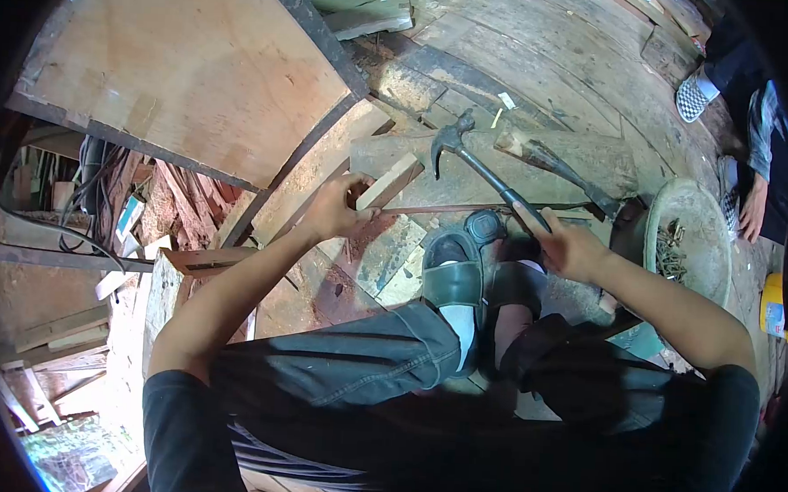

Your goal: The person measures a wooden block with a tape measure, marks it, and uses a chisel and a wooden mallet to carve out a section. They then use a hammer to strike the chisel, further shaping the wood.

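Observation:
My left hand [332, 210] is closed around the lower end of a short wooden block [391, 182], which slants up and to the right. The block's far end overlaps a thick, pale wooden beam [493, 182] on the floor. In my right hand [572, 247] is the grip of a claw hammer [483, 169]. Its metal head is up and to the left over the beam, to the right of the block. A long, dark tool with a worn end [563, 165] lies across the beam, right of the hammer. A round tape measure [484, 225] is beside my shoe.
At the right stands a pale bucket [720, 227] holding nails [672, 251]. Beyond it are another person's hand [753, 209] and checkered shoe [694, 95]. A yellow container [773, 306] stands far right. A plywood-topped table [199, 70] fills the upper left, with wood scraps and cables below.

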{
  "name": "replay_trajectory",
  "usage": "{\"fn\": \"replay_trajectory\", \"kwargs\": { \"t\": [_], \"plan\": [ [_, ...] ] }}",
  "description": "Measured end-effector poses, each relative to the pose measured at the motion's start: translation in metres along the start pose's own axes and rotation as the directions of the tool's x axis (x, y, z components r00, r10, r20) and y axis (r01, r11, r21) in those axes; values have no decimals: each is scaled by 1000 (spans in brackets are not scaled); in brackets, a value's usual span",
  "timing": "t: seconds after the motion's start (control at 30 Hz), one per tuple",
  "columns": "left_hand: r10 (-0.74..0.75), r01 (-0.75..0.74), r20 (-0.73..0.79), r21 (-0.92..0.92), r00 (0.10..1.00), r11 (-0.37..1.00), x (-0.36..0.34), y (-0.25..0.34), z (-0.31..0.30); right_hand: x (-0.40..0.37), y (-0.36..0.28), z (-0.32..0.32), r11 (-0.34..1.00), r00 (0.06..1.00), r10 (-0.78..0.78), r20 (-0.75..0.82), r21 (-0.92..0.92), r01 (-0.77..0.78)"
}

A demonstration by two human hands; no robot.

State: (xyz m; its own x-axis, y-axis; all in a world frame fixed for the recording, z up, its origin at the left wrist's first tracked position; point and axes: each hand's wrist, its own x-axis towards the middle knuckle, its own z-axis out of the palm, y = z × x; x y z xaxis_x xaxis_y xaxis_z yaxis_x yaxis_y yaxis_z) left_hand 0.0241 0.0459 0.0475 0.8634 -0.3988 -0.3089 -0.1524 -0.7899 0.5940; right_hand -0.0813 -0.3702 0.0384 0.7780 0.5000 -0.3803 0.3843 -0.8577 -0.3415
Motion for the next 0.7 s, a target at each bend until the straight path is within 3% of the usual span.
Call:
{"fn": "replay_trajectory", "kwargs": {
  "t": [0.13,0.2,0.33,0.4,0.57,0.63,0.7],
  "plan": [
    [6,-5,11,-68,1000,998,-2,9,4,0,-3,-6,1000,1000,3,0,-13,-3],
    [194,-195,-109,1,975,981,0,5,9,0,1,-3,1000,1000,-12,11,21,12],
    [173,-186,-135,-91,976,978,0,9,10,0,3,1,999,998,-37,-43,8,38],
    [41,-58,-77,-234,996,970,3,13,12,-1,1,-4,999,1000,-26,-12,45,27],
    [88,-93,-44,-143,995,985,1,25,21,-1,3,-3,1000,1000,-16,14,2,16],
    [203,-214,-202,-30,958,976,-2,21,29,0,4,-1,1000,1000,-19,16,-12,19],
    [166,-179,-170,-59,971,982,-5,25,25,1,7,1,999,999,-41,11,-20,41]
  ]
}}
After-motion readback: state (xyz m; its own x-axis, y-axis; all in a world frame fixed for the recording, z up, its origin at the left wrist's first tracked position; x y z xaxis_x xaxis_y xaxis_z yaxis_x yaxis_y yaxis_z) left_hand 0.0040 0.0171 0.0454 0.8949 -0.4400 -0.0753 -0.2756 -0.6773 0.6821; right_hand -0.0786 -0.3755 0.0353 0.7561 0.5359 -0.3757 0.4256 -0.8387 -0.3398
